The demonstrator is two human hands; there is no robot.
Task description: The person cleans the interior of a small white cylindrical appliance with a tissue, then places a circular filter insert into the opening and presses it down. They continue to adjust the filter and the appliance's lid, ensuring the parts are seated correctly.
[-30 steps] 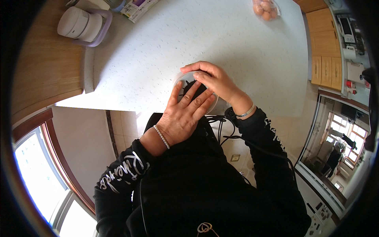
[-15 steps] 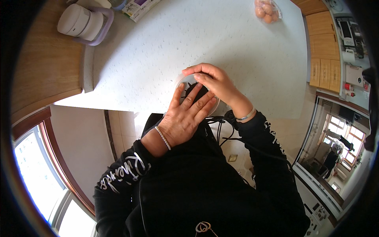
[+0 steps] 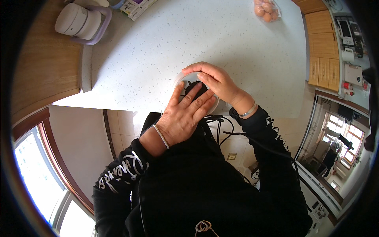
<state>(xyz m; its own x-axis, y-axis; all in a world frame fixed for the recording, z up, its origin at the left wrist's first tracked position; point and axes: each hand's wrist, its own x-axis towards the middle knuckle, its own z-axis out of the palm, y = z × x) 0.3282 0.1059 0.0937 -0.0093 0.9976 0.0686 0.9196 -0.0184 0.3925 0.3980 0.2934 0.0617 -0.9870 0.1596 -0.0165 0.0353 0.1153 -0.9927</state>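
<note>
At the near edge of the counter sits a round container with a pale translucent rim point(image 3: 191, 78) and a black, spoked-looking centre. My left hand point(image 3: 179, 117) lies across its top, fingers spread and stretched out over the black part. Curved round the far and right side of the rim is my right hand point(image 3: 222, 83), its thumb resting on the top close to my left fingertips. The two hands cover most of the container, so its exact kind cannot be made out.
On the pale speckled counter point(image 3: 158, 51), a bag of eggs point(image 3: 267, 10) lies at the far right. A white appliance with a lilac handle point(image 3: 81, 21) and a printed box point(image 3: 136, 8) stand at the far left. Black cords point(image 3: 226, 132) hang below the near edge.
Both hands keep almost the same place on the container. My right wrist has shifted very slightly to the right, and the whole view has moved a little.
</note>
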